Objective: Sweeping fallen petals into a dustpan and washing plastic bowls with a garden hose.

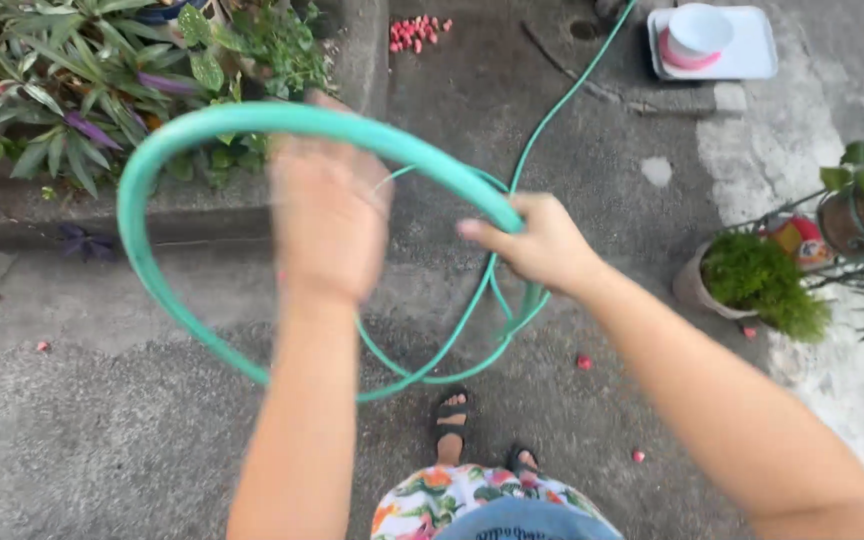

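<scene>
Green garden hose [252,118] coiled in a large loop held up over the concrete ground [102,430]; right hand [537,243] clamped on the gathered turns at the loop's right side, left hand [327,215] blurred, grip unclear. Loose turns hanging below could slip free or tangle; the trailing length might snag the potted plant [757,283].

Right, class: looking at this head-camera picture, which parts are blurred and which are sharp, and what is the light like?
In the head view, the left hand is smeared by motion blur, and the green hose loop it holds looks slightly soft; the right hand, the concrete ground and the potted plant are sharper. The light is flat and even, with no hard shadows or glare.
</scene>
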